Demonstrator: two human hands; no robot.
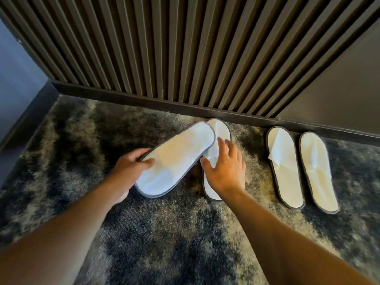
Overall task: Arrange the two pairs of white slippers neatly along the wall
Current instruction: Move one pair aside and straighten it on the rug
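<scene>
Dim warm light; my right hand point(224, 171) motion-blurred; wide-angle bends wall point(185, 48) slats; slippers point(300, 167) glare white.

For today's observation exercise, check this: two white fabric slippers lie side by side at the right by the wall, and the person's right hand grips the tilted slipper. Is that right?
Not quite. The head view shows the left hand gripping the tilted white fabric slipper; the right hand is spread open over another white slipper on the carpet. The two white slippers at the right do lie side by side by the slatted wall.
</scene>
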